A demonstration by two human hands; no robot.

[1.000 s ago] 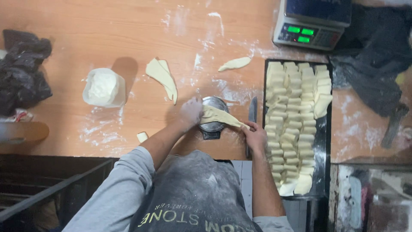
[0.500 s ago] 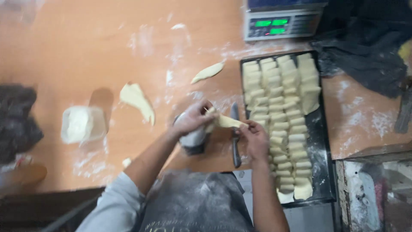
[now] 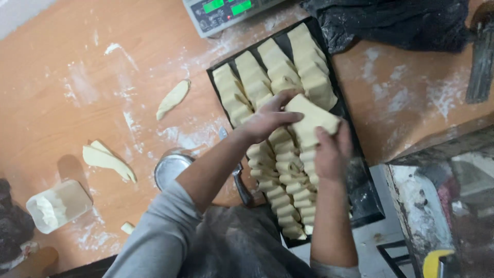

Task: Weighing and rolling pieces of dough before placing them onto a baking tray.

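**Now both hands hold one folded dough piece above the tray**

Here I see the left hand (image 3: 267,121) and the right hand (image 3: 332,152) together on a folded dough piece (image 3: 311,121). It is lifted a little over the black baking tray (image 3: 368,206), above the middle rows of dough pieces (image 3: 280,170) already laid there. The left fingers are pressed on its top and left edge; the right hand pinches its lower right side from below, thumb on the surface. So both hands are closed on this one piece, not spread.

I judge the piece is soft and light — it bends a bit at the edges and would take finger marks easily. It looks floury, so not very sticky, but it can stretch or unfold if it is held by one corner only. In my opinion the best hold is under the folded body, with support from two sides, as it is now.

On the wooden table (image 3: 77,62), well apart from the hands, lie two dough scraps (image 3: 108,159) and a longer scrap (image 3: 173,98). A round metal tin (image 3: 170,167) stands just beside the left forearm, and a knife (image 3: 239,183) lies along the tray's left rim. A plastic tub with flour (image 3: 57,205) is near the table's edge — a scale (image 3: 226,13) at the top.
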